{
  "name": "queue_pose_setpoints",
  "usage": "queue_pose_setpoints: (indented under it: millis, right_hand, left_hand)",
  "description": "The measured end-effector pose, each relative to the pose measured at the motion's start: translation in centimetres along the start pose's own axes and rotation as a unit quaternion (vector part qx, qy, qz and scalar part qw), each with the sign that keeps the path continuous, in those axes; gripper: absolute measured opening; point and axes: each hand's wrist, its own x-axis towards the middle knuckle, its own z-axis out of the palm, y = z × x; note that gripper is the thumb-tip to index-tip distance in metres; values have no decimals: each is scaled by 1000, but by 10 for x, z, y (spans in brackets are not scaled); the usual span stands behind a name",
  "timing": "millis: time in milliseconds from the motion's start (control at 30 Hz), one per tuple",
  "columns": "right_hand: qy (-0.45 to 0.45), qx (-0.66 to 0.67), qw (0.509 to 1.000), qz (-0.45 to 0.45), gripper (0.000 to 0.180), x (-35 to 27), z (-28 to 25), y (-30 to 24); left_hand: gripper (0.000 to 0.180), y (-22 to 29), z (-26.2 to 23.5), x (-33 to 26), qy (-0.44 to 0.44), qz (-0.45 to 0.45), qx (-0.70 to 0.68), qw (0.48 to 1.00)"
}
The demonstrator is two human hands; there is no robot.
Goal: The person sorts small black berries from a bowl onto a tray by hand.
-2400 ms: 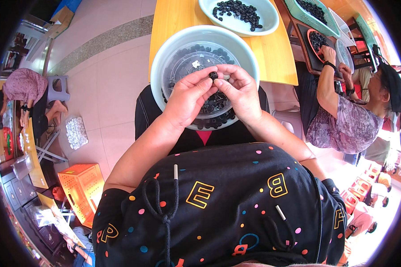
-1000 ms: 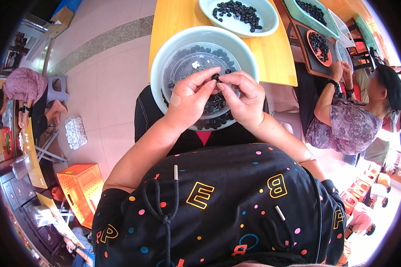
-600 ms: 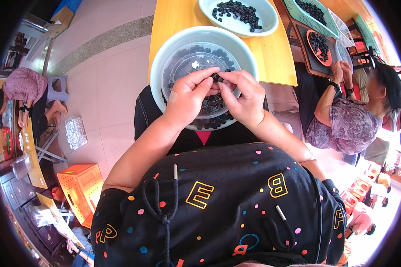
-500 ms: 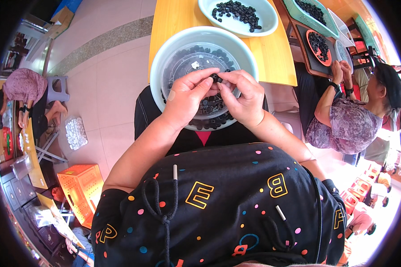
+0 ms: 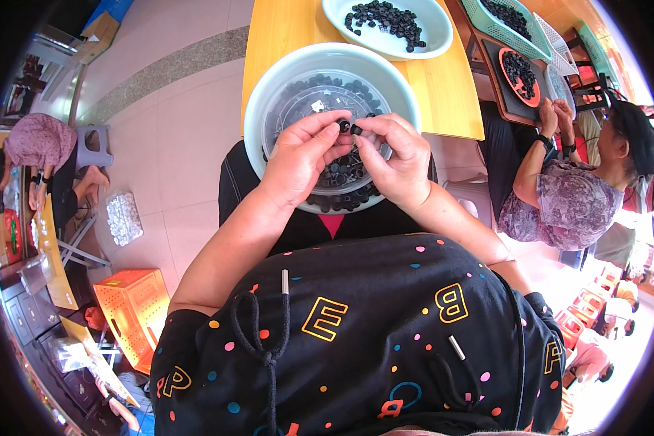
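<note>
Above a large pale blue basin [image 5: 258, 109] on my lap, both hands pinch small parts close together. Between thumb and fingers, my left hand [image 5: 298, 152] grips a small round black part [image 5: 343, 126]. Facing it, my right hand [image 5: 400, 156] pinches another small black part [image 5: 355, 130]; a narrow gap shows between the two. A clear round tray [image 5: 287, 120] lies inside the basin, with small black parts and thin pale pieces in it. More black parts [image 5: 341, 200] lie around it in the basin. My fingers cover some of these.
A second pale basin [image 5: 443, 43] with loose black parts stands on the yellow table [image 5: 450, 102] ahead. To the right, a person [image 5: 567, 189] works at a dark table with an orange plate [image 5: 534, 98] of black parts. An orange crate [image 5: 134, 305] stands at left.
The parts that were together at my fingertips are now slightly apart. My left hand has shifted a little left; my right hand stays nearly in place.
</note>
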Motion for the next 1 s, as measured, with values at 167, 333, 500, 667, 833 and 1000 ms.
queue_pose_setpoints:
  millis: [167, 333, 500, 667, 833, 1000]
  right_hand:
    - [-4, -2, 1000, -6, 20, -1, 1, 2]
    - [-8, -14, 1000, 6, 21, -2, 3, 2]
    - [-18, -18, 1000, 6, 21, -2, 3, 2]
    - [-14, -18, 1000, -3, 21, -3, 3, 4]
    - [-43, 16, 997, 55, 20, -2, 0, 2]
    - [-14, 94, 988, 122, 17, -8, 7, 12]
  left_hand:
    - [27, 3, 9, -1, 4, 2, 27, 1000]
    - [26, 2, 8, -2, -1, 8, 45, 999]
    - [27, -1, 8, -1, 21, 34, 81, 996]
    - [27, -2, 10, -3, 29, 44, 112, 992]
    - [28, -5, 6, -3, 17, 46, 138, 989]
    - [28, -7, 6, -2, 27, 53, 124, 990]
